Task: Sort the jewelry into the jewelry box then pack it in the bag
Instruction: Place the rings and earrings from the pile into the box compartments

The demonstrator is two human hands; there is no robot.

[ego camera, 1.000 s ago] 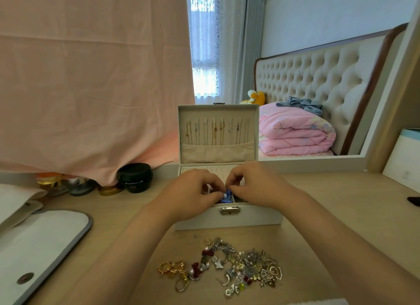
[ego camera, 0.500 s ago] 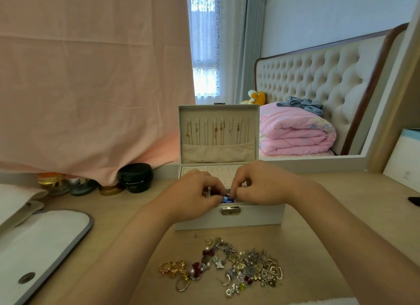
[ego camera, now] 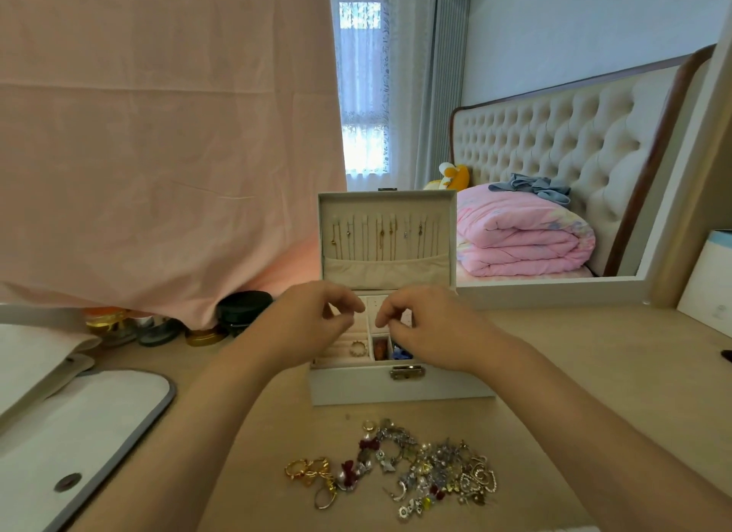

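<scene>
Wooden desk (ego camera: 574, 357) under jewelry box (ego camera: 396, 391), pink drape (ego camera: 158, 135) behind, bed (ego camera: 554, 135) beyond.

White jewelry box (ego camera: 396, 391) with beige lining, pink cloth (ego camera: 158, 135), pink quilt (ego camera: 523, 238), gold, silver and dark red jewelry (ego camera: 435, 472)

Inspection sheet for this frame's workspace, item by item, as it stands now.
Surface: wooden desk.
Job's things: white jewelry box open, necklaces hung inside its upright lid; gold ring in the ring rolls; loose jewelry pile in front of the box; white bag lying at left.
Clutter: jars under the pink cloth; white carton at right edge.
Grippers: left hand and right hand over the box tray, fingers curled; any pinched piece is too small to tell.
Cables: nothing seen.
Surroundings: mirror reflecting a folded pink quilt.
</scene>
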